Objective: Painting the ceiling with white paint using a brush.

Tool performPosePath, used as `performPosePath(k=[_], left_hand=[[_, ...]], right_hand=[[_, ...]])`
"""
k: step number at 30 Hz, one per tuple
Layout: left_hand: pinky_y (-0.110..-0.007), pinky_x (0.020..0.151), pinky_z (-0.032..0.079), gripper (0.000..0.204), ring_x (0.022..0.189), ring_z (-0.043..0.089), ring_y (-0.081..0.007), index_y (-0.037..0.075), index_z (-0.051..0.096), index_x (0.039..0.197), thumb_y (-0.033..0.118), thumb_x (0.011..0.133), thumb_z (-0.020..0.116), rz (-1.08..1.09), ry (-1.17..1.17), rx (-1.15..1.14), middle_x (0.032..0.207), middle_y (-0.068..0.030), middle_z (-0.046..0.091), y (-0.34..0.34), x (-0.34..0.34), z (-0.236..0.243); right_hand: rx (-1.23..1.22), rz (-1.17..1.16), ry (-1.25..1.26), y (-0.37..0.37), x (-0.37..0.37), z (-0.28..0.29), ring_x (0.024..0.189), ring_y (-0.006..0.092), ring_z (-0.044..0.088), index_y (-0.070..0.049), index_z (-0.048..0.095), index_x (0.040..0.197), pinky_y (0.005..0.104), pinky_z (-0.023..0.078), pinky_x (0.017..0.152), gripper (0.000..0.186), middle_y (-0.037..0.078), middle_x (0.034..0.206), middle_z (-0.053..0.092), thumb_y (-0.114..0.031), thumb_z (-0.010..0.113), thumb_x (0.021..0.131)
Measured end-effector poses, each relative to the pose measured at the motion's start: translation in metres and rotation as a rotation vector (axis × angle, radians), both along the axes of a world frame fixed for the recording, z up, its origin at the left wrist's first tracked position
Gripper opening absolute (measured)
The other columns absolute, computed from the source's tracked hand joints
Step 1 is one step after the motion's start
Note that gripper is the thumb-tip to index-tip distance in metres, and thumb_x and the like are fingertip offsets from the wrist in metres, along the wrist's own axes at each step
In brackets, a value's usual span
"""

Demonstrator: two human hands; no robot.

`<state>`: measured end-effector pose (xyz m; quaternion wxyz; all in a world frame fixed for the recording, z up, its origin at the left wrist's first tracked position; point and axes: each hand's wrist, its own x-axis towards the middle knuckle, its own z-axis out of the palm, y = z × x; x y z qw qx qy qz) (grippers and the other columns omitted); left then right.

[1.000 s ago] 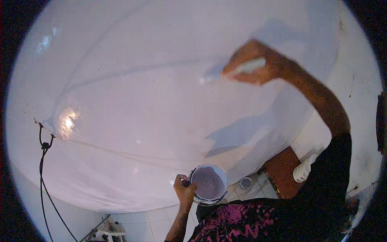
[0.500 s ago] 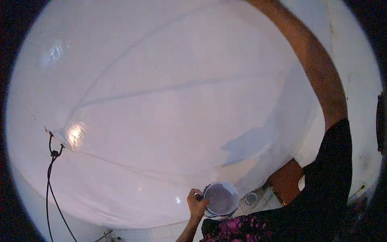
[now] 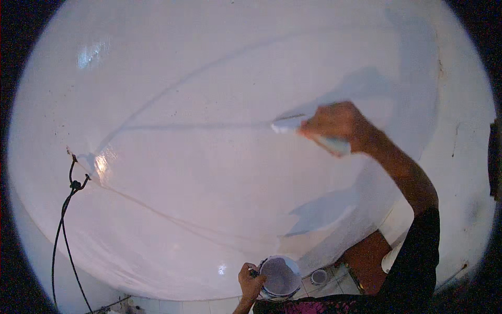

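Okay, white wall (image 3: 209, 172) fills most of the view, glossy patches at left; I'd read coverage off-angle from that glare. Black rope (image 3: 64, 214) hangs at left; best to work around its anchor carefully. Bucket (image 3: 281, 280) with greyish mix is low centre: left hand (image 3: 252, 281) has fingers curled at its side, thumb by the rim. Hold it level. Right hand (image 3: 340, 123) is up by the wall, fingers pinching a pale brush (image 3: 287, 125); blur hides tip contact. Suggest light, even pressure, overlapping strokes, modest load.
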<state>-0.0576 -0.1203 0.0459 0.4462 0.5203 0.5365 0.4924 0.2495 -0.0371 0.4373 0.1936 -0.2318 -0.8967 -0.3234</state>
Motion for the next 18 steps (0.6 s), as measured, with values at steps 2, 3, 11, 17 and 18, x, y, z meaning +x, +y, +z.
performPosePath(k=[2, 3, 11, 17, 18], left_hand=[[-0.027, 0.04, 0.036, 0.029, 0.042, 0.044, -0.0103, 0.005, 0.045, 0.077, -0.002, 0.055, 0.063, 0.009, 0.052, 0.119, 0.052, -0.0027, 0.048, 0.006, 0.003, -0.008], [-0.027, 0.04, 0.036, 0.029, 0.042, 0.044, -0.0103, 0.005, 0.045, 0.077, -0.002, 0.055, 0.063, 0.008, 0.057, 0.124, 0.052, -0.0027, 0.048, 0.005, 0.0, -0.013], [-0.026, 0.04, 0.033, 0.028, 0.045, 0.043, -0.0092, 0.003, 0.045, 0.077, -0.001, 0.056, 0.063, -0.039, -0.172, -0.022, 0.054, -0.0015, 0.047, -0.001, 0.011, 0.016], [-0.026, 0.04, 0.033, 0.029, 0.045, 0.045, -0.0097, 0.003, 0.045, 0.079, -0.001, 0.057, 0.063, -0.016, -0.05, 0.065, 0.054, -0.0031, 0.049, -0.006, 0.012, 0.03], [-0.026, 0.04, 0.033, 0.029, 0.045, 0.045, -0.0097, 0.003, 0.045, 0.079, -0.001, 0.057, 0.063, -0.012, -0.052, 0.073, 0.054, -0.0031, 0.049, -0.006, 0.012, 0.029]], right_hand=[[-0.061, 0.156, 0.174, 0.007, 0.004, 0.044, 0.079, 0.0232, 0.066, -0.007, 0.07, 0.097, 0.033, 0.053, 0.074, 0.021, 0.01, 0.093, 0.069, -0.007, 0.069, 0.076], [-0.125, 0.066, 0.321, 0.017, 0.008, 0.061, 0.079, 0.0203, 0.067, -0.01, 0.069, 0.096, 0.0327, 0.053, 0.074, 0.021, 0.006, 0.09, 0.07, -0.017, 0.07, 0.076], [0.425, 0.278, 0.446, -0.002, 0.013, 0.265, 0.071, 0.0258, 0.062, -0.007, 0.068, 0.078, 0.0354, 0.049, 0.064, 0.007, 0.012, 0.083, 0.068, -0.011, 0.072, 0.074], [0.795, 0.233, 0.446, 0.018, 0.018, 0.285, 0.067, 0.0235, 0.063, -0.007, 0.072, 0.086, 0.0333, 0.05, 0.063, 0.011, 0.013, 0.082, 0.068, -0.009, 0.071, 0.075], [0.89, 0.218, 0.392, 0.026, 0.02, 0.271, 0.069, 0.0237, 0.064, -0.006, 0.072, 0.087, 0.0331, 0.05, 0.063, 0.012, 0.014, 0.082, 0.068, -0.01, 0.071, 0.076]])
